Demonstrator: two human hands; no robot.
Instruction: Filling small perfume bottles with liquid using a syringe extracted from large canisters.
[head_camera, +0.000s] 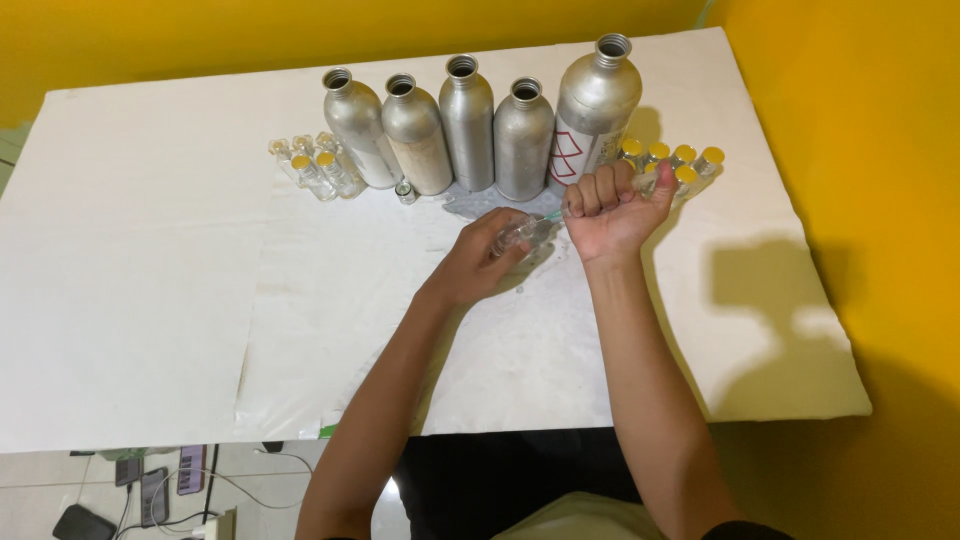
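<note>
Vials sit in two groups beyond the hands: a cluster with yellow caps just behind the right hand, and a smaller cluster well off beyond and to the left of the left hand, where most look uncapped and two carry yellow caps; judging by that, part of the batch looks finished and part is left, though I cannot tell how many of each; between the two groups, just beyond both hands, stands a row of five open metal bottles, the tallest nearest the right hand; one tiny dark-topped vial stands at the foot of the row; the left hand lies low on the white worktop, palm down, fingers wrapped around a small clear vial held tilted on its side; the right hand is clenched into a fist, knuckles towards the camera and thumb up, gripping a thin green-tipped tool that points at the mouth of the vial; the two hands nearly touch; both forearms reach forward from the near edge; the paper beneath the hands looks wet and wrinkled.
</note>
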